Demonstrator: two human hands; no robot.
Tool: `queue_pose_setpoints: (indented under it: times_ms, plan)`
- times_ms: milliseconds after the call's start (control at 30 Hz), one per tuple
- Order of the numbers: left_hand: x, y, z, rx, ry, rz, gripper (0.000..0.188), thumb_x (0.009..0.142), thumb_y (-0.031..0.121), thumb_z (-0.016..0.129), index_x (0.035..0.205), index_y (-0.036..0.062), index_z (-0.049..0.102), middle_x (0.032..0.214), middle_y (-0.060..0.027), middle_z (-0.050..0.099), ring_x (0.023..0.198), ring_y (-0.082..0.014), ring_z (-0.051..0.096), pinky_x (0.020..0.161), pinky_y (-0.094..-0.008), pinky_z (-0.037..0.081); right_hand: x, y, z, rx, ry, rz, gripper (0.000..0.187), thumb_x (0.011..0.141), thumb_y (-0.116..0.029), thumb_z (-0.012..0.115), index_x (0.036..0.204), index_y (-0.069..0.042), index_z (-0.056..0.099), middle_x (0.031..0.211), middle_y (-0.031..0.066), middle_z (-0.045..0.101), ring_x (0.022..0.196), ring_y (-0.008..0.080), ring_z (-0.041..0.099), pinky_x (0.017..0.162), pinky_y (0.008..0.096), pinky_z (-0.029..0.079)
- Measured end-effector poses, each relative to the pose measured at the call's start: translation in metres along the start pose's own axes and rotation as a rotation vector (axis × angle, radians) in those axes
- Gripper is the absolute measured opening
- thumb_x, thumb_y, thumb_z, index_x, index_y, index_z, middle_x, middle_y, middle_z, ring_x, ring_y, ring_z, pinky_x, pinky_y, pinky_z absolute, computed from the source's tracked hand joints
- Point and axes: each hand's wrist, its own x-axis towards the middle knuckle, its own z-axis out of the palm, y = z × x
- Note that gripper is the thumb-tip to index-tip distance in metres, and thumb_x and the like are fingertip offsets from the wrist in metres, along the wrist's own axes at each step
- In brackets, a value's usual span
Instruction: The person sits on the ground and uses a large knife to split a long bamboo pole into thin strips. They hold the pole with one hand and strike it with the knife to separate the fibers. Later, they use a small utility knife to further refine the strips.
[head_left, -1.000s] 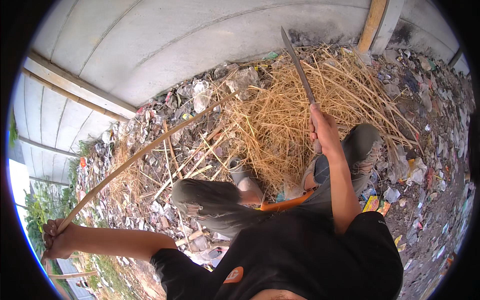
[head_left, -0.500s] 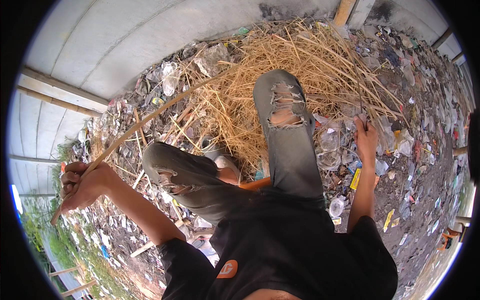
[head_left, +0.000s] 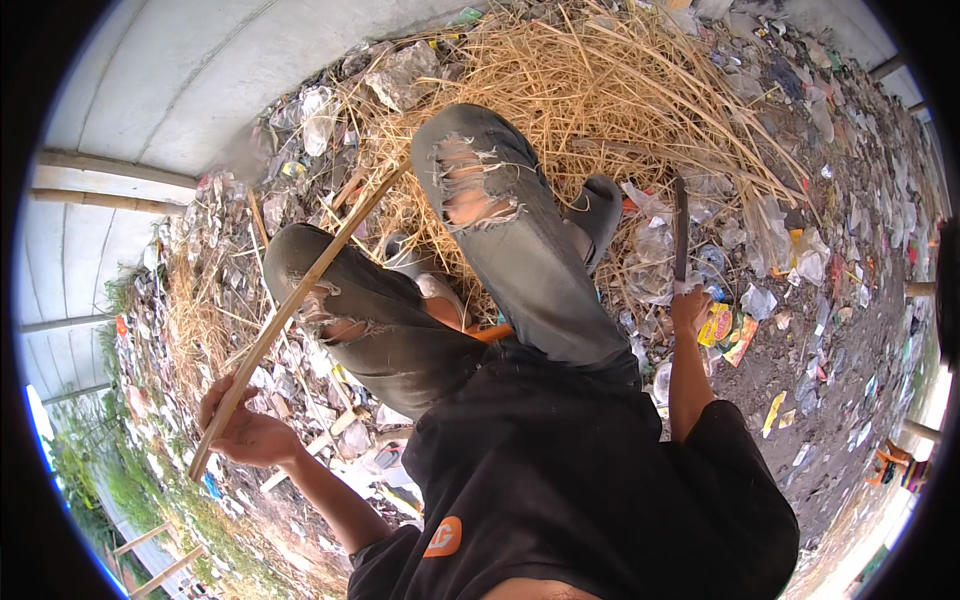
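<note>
A: Bright daylight all over, no dim corners inside the circle.

B: The concrete wall (head_left: pixel 200 90) looks nearly washed out, and the sky at the lower left rim glares white-blue.

A: Shadows are soft and short, just under the legs.

B: Heavy fisheye bending; the poles (head_left: pixel 110 185) curve along the edge, the rim is black, and detail smears there.

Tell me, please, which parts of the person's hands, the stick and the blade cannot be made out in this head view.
- Far end of the long stick, head view: lost among the straw pile.
- Left hand palm side: faces away; only the knuckles and back show.
- Right hand grip: small; the fingers round the blade handle cannot be separated.
- Left foot: hidden behind the raised knees.
</note>
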Motion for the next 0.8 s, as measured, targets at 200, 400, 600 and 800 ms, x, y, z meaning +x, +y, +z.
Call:
queue_pose_setpoints:
  times_ms: [200, 400, 600, 800]
  plan:
    - [-0.072, 0.026, -0.005, -0.090, -0.158, -0.393, 0.050, 0.098, 0.037, 0.038, 0.128, -0.0020, 0.047, 0.123, -0.0193, 0.058, 0.106, -0.0299, 0.064, 0.062, -0.0306, 0.057, -0.032, -0.011, 0.013, 0.230, -0.485, -0.128, 0.013, 0.079, -0.018, 0.064, 0.082, -0.006, 0.069, 0.083, 0.0199, 0.070, 0.083, 0.0408, 0.068, 0.077, 0.0509, 0.052]
    - [-0.085, 0.018, -0.011, -0.703, -0.267, -1.342, 0.086, 0.096, 0.070, 0.031, 0.135, -0.0062, 0.042, 0.094, -0.0253, 0.063, 0.072, -0.0333, 0.066, 0.045, -0.0333, 0.054, -0.071, -0.014, 0.027, 0.228, -0.640, -0.193, 0.022, 0.080, -0.024, 0.069, 0.090, -0.005, 0.067, 0.083, 0.0198, 0.070, 0.083, 0.0400, 0.068, 0.077, 0.0494, 0.052]
    - [-0.083, -0.001, 0.014, -1.005, -0.621, -1.531, 0.106, 0.090, 0.077, 0.037, 0.139, -0.0176, 0.032, 0.100, -0.0352, 0.062, 0.081, -0.0423, 0.070, 0.058, -0.0405, 0.063, -0.083, -0.057, 0.028, 0.332, -0.641, -0.163, 0.032, 0.081, -0.032, 0.073, 0.097, -0.004, 0.068, 0.083, 0.0178, 0.070, 0.086, 0.0378, 0.069, 0.078, 0.0480, 0.053]
    - [-0.083, -0.005, 0.057, -0.561, -0.955, -1.530, 0.084, 0.096, 0.053, 0.056, 0.147, -0.0069, 0.027, 0.109, -0.0254, 0.064, 0.082, -0.0293, 0.070, 0.059, -0.0306, 0.061, -0.089, -0.102, 0.051, 0.137, -0.785, -0.175, 0.040, 0.079, -0.038, 0.074, 0.094, -0.002, 0.070, 0.089, 0.0199, 0.070, 0.087, 0.0409, 0.069, 0.080, 0.0497, 0.055]
